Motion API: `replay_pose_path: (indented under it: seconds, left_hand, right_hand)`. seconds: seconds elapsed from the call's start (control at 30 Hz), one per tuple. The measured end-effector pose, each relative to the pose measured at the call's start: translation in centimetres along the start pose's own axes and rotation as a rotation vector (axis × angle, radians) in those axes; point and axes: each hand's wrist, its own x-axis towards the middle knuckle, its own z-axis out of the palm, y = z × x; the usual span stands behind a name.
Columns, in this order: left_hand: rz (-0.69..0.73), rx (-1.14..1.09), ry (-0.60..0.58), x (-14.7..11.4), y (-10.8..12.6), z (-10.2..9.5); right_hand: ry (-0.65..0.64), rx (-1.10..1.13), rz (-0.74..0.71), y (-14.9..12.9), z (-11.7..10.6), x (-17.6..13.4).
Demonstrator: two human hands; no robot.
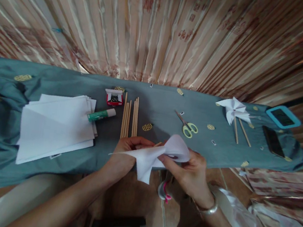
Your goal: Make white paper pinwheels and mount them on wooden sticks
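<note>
Between my two hands is a white paper pinwheel (147,160), its blades folded inward and one curling up at the right. My left hand (127,153) is closed at the back of it, partly hidden by the paper; a bit of wooden stick (158,144) shows just beyond the fingers. My right hand (190,169) pinches the right-hand blade with thumb and fingers. Several wooden sticks (129,118) lie on the cloth just beyond my left hand. Green-handled scissors (187,127) rest beyond my right hand.
A stack of white paper (56,126) lies at left, with a green glue stick (102,115) over its edge. Behind stands an open red box (114,97) of small dark pieces. At right are finished pinwheels (233,110), a blue-framed device (283,117) and a dark phone (273,141).
</note>
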Motion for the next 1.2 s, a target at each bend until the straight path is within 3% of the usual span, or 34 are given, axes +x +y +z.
replay_pose_path:
  seconds: [0.13,0.23,0.47,0.7,1.2]
  left_hand:
    - [0.012,-0.050,-0.029,-0.2,0.6,-0.4]
    - [0.051,-0.054,-0.072,-0.2,1.1,-0.7]
    - [0.115,0.034,-0.092,-0.9,1.5,-0.6]
    - [0.269,0.127,-0.114,-1.1,1.7,-0.6]
    - [0.223,0.163,-0.158,-1.9,2.0,-0.6]
  right_hand:
    - [-0.023,-0.152,-0.380,-1.8,-0.5,-0.8]
    - [-0.077,-0.190,-0.502,-2.9,-0.9,-1.2]
    - [-0.127,-0.266,-0.487,-3.0,-1.7,-0.6]
    - [-0.060,-0.226,-0.477,-2.4,-1.4,-1.3]
    - [-0.088,-0.259,-0.461,-2.8,-2.0,-0.7]
